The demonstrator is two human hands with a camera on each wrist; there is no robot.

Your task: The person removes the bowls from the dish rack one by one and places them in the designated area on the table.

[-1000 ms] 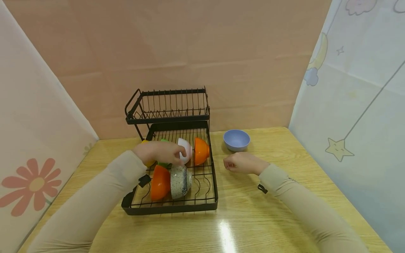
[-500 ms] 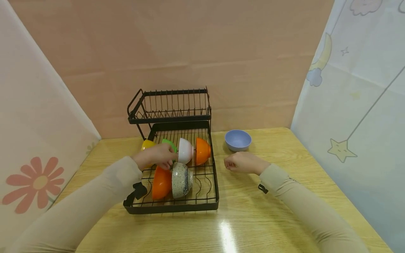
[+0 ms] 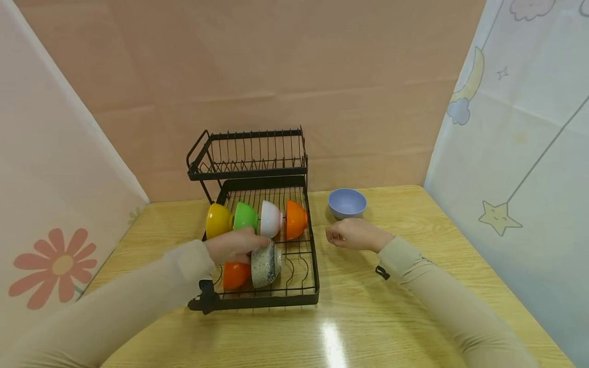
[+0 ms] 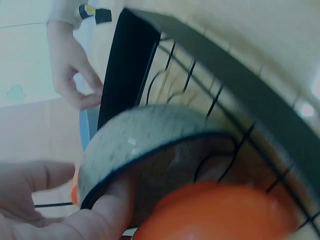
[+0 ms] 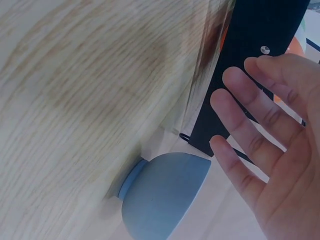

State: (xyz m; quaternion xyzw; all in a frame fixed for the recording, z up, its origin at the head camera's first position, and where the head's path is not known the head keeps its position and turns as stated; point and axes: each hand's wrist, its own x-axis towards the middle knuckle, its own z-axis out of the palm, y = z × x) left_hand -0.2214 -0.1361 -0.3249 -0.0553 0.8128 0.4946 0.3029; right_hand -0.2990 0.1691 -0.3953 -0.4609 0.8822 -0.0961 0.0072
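Pink cloth (image 3: 294,66) hangs behind a yellow wooden bench (image 3: 372,322) in the head view, the left hand (image 4: 70,227) pinches a speckled bowl (image 4: 140,132) inside a black rack (image 4: 132,55) in the left wrist view, and the right wrist view shows the right hand (image 5: 287,145), fingers apart.

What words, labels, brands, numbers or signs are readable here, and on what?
None readable in any view.
The speckled bowl: bluish pattern, no lettering I can make out.
Dark right-wrist strap: small yellowish mark, too blurred to read.
Wall flower and wall star: pictures, not text.
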